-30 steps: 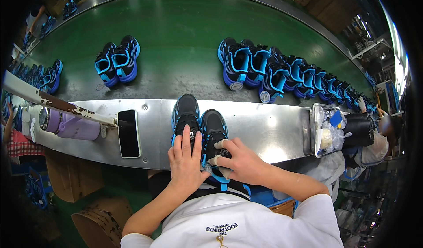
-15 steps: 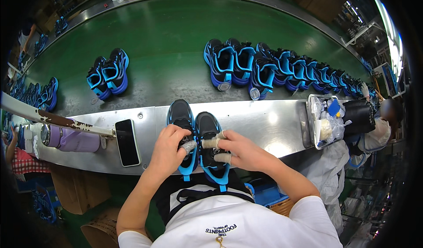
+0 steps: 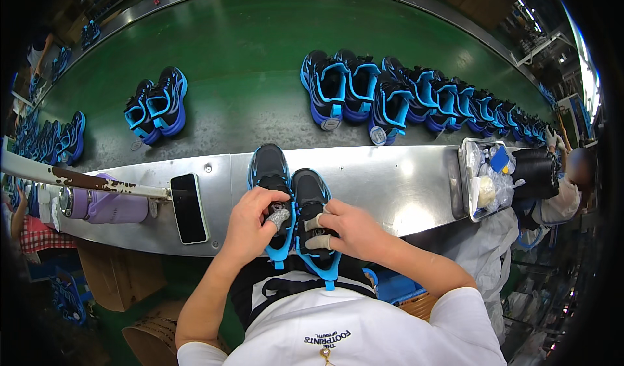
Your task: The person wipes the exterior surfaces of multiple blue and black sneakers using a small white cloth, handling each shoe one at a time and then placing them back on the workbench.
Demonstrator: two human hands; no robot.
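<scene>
Two black sneakers with bright blue trim stand side by side at the metal edge in front of me, toes pointing away: a left one [image 3: 268, 162] and a right one [image 3: 310, 185]. My left hand [image 3: 252, 223] is closed on the left sneaker, with fingers and thumb at its lace area and a silvery wrap on one digit. Over the tongue and laces of the right sneaker, my right hand [image 3: 348, 228] bends its fingers, two of them in beige finger covers. The fingers partly hide the laces of both sneakers.
Matching sneakers [image 3: 328, 90] form a long row on the green conveyor [image 3: 247, 47]; another pair [image 3: 156, 106] stands left. A phone [image 3: 189, 209], purple bottle [image 3: 110, 208] and rusty white bar [image 3: 84, 181] lie left. A tray of plastic bags [image 3: 484, 177] is right, near a co-worker [image 3: 565, 190].
My right hand's fingers have drawn in and bent more over the right sneaker's laces, and that sneaker sits slightly lower. My left hand stays at the left sneaker. The view has shifted slightly.
</scene>
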